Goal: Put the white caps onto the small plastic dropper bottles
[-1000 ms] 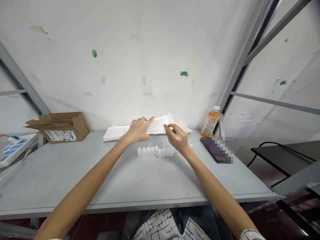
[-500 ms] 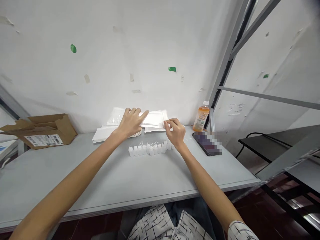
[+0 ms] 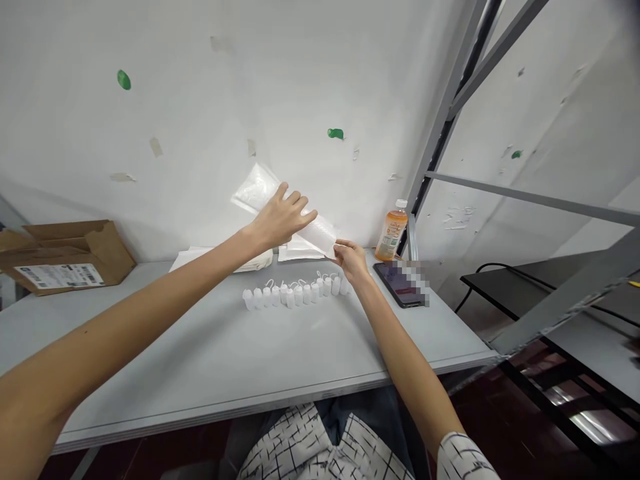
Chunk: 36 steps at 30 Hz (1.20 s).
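Note:
A long white packet (image 3: 318, 231) with a clear, shiny left part hangs tilted above the back of the table, its left end raised. My left hand (image 3: 284, 217) grips it near the middle, fingers curled over its upper edge. At the packet's lower right end my right hand (image 3: 350, 259) pinches the corner. Below the hands, several small white bottles (image 3: 291, 298) with thin loops on top stand in a row on the grey table (image 3: 280, 353). White sheets or packets (image 3: 300, 249) lie behind them, partly covered by the held packet and my left arm.
An open cardboard box (image 3: 65, 257) with a label sits at the back left. An orange drink bottle (image 3: 393, 232) stands at the back right, with a dark phone (image 3: 400, 283) in front of it. Grey metal frame bars (image 3: 525, 197) rise on the right.
The packet has been lifted and tilted, its left end now higher against the wall. My left hand has risen with it, while my right hand still holds the right end. The view has shifted slightly.

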Tool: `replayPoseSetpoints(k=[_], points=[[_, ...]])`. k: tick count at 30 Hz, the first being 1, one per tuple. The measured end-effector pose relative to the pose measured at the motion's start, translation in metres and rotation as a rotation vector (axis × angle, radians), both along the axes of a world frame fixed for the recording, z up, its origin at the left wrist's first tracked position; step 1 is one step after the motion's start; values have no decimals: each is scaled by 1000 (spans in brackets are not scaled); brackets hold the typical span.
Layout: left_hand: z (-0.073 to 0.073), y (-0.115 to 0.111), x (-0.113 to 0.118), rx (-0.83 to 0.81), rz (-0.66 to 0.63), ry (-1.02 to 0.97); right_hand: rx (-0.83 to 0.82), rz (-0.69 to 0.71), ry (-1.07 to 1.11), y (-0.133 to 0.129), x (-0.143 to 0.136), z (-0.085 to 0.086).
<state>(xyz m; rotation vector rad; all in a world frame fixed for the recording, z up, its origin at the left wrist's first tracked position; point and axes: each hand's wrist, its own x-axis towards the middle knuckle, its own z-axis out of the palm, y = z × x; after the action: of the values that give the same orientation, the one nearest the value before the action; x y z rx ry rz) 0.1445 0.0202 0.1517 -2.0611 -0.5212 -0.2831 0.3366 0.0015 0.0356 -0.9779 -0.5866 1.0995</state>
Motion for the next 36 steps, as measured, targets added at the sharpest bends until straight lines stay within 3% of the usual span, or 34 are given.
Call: replayPoseSetpoints(k=[4,10,15,24,36], points=[[12,2,14,-29,-44,-3,7,-6,67,2,6,0],[22,-11,34,-13,8,-2,62,-58,145,-3,13,5],[27,-21,39,33,42,32,-8,-45,171,-5,12,9],[31,-25,30,161,91,82,-14,-34,118,-7,8,10],[23,-28,33,19,5,-7,-82,7,76,-10,0,11]])
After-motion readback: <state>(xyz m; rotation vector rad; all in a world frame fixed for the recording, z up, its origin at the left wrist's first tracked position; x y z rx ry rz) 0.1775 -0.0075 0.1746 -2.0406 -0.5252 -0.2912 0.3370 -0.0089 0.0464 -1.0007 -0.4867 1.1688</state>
